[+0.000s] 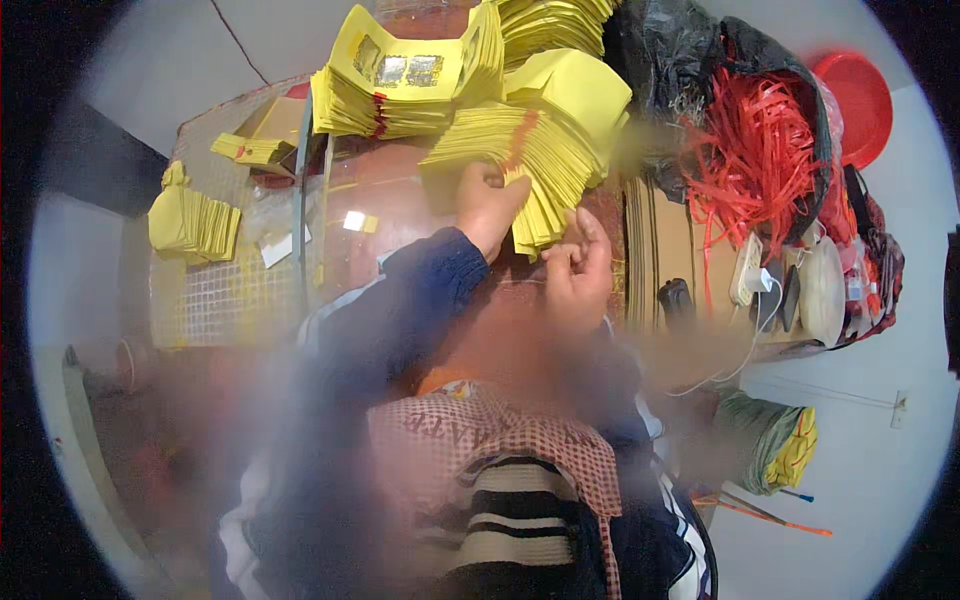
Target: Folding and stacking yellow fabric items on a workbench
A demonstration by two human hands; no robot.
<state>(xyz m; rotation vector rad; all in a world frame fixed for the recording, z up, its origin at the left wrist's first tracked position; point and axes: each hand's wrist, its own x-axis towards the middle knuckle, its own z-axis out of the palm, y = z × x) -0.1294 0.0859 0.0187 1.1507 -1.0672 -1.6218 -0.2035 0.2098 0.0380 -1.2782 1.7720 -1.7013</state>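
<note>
A thick, fanned-out stack of yellow paper pieces (535,160) lies in front of me, with a red band or mark across its layers. My left hand (488,208) is closed at its near left edge, with the thumb lying over the sheets. By the near right corner of the same stack is my right hand (582,272), its fingers bent and closed. Whatever may be between those fingertips is too small to make out. Just behind, another bundle of yellow pieces (395,112) with dark and silver printed patches is tied with red.
More yellow bundles (195,225) rest on a white grid surface at the left. On the right, a black bag holds tangled red plastic strips (750,140), beside a red basin (855,105). Cardboard sheets (655,255), a power strip (745,268) and its white cord lie nearby.
</note>
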